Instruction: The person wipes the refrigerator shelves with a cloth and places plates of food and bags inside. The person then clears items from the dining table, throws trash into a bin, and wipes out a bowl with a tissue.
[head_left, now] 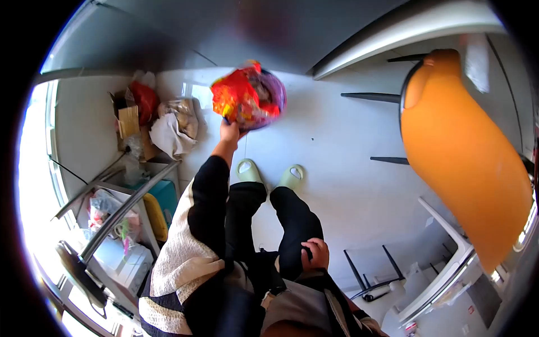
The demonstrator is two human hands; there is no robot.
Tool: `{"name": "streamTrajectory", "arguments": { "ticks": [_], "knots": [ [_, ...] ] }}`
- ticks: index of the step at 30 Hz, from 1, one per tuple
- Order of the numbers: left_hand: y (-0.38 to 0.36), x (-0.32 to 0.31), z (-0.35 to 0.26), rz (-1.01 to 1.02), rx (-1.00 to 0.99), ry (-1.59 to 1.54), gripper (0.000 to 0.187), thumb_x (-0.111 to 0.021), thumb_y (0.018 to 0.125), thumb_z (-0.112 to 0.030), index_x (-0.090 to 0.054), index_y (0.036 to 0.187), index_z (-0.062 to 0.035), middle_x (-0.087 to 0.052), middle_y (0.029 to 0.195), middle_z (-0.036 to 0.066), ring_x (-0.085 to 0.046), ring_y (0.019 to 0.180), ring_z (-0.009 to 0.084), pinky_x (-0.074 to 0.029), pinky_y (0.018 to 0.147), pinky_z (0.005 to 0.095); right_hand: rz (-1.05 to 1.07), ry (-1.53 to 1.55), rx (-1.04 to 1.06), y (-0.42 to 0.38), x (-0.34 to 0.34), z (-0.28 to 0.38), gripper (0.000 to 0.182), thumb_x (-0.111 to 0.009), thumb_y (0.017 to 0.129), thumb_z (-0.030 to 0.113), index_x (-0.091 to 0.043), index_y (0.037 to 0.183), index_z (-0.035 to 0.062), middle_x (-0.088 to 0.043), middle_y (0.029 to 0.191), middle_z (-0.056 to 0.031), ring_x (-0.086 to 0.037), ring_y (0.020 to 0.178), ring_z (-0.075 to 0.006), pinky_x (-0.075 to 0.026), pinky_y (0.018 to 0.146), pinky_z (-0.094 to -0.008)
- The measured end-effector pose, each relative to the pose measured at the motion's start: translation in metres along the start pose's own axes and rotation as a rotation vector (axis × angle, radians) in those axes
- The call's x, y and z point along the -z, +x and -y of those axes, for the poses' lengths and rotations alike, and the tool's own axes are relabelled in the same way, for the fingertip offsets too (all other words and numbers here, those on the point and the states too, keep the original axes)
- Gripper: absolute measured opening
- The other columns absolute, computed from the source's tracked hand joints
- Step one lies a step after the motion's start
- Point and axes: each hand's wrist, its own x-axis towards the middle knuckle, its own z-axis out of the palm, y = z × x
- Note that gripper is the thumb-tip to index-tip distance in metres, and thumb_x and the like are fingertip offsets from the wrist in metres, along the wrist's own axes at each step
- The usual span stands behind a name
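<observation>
My left hand (229, 132) is closed on the near rim of a purple trash bin (275, 89), held out in front of me above the floor. A crumpled red and yellow plastic bag (234, 92) lines the bin and bulges over its left side. The bin's contents are blurred, and some of my fingers are hidden behind its edge. My right hand (316, 254) rests by my right thigh with its fingers loosely bent and apart, holding nothing.
An orange chair (455, 135) with black legs stands on the right. Cardboard boxes (128, 119), a red bag (145, 102) and a pale cloth bag (171, 135) lie against the left wall. A metal-railed shelf (126, 208) is near my left side. A dark surface (236, 28) spans the top.
</observation>
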Motion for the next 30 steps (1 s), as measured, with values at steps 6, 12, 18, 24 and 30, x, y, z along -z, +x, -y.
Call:
{"name": "streamTrajectory", "arguments": {
  "ticks": [6, 12, 18, 24, 30],
  "knots": [
    [-0.083, 0.007, -0.058, 0.329, -0.116, 0.498, 0.031, -0.048, 0.079, -0.001, -0.047, 0.111, -0.0021, -0.059, 0.089, 0.011, -0.063, 0.072, 0.0219, -0.055, 0.056, 0.0350, -0.096, 0.422, -0.464, 0.016, -0.042, 0.021, 0.017, -0.057, 0.084, 0.015, -0.059, 0.094, 0.0024, -0.061, 0.090, -0.0112, -0.060, 0.078, -0.0216, -0.047, 0.073, -0.0313],
    [-0.186, -0.044, -0.101, 0.633, 0.079, 0.710, 0.030, -0.044, 0.080, 0.000, -0.046, 0.110, -0.0032, -0.059, 0.091, 0.012, -0.064, 0.069, 0.0224, -0.056, 0.054, 0.0338, -0.339, 0.604, -0.565, 0.070, -0.026, -0.033, 0.050, -0.058, 0.084, 0.034, -0.045, 0.118, 0.0006, -0.062, 0.093, -0.0137, -0.061, 0.087, -0.0206, -0.047, 0.077, -0.0308],
    [-0.215, -0.153, -0.071, 0.926, 0.051, 0.905, 0.033, -0.047, 0.081, -0.004, -0.042, 0.114, -0.0027, -0.057, 0.094, 0.013, -0.063, 0.076, 0.0259, -0.058, 0.054, 0.0385, -0.475, 0.761, -0.689, 0.064, 0.062, -0.055, 0.044, -0.059, 0.081, 0.029, -0.049, 0.113, 0.0008, -0.062, 0.078, -0.0115, -0.061, 0.066, -0.0172, -0.048, 0.057, -0.0296],
    [-0.256, -0.251, -0.058, 1.013, 0.120, 1.019, 0.037, -0.041, 0.080, 0.000, -0.040, 0.117, -0.0012, -0.060, 0.097, 0.017, -0.064, 0.076, 0.0305, -0.057, 0.064, 0.0401, -0.855, 0.903, -0.523, 0.038, 0.121, -0.088, 0.030, -0.059, 0.080, 0.016, -0.054, 0.106, 0.0032, -0.061, 0.074, -0.0090, -0.060, 0.064, -0.0179, -0.048, 0.059, -0.0298],
    [-0.322, -0.381, -0.047, 0.964, 0.281, 0.725, 0.034, -0.042, 0.083, 0.001, -0.037, 0.116, 0.0047, -0.055, 0.106, 0.022, -0.061, 0.090, 0.0339, -0.055, 0.076, 0.0408, -1.014, 0.892, -0.563, -0.029, 0.188, -0.132, 0.024, -0.056, 0.084, 0.015, -0.055, 0.106, 0.0048, -0.058, 0.086, -0.0044, -0.056, 0.075, -0.0117, -0.048, 0.065, -0.0262]
  ]
}}
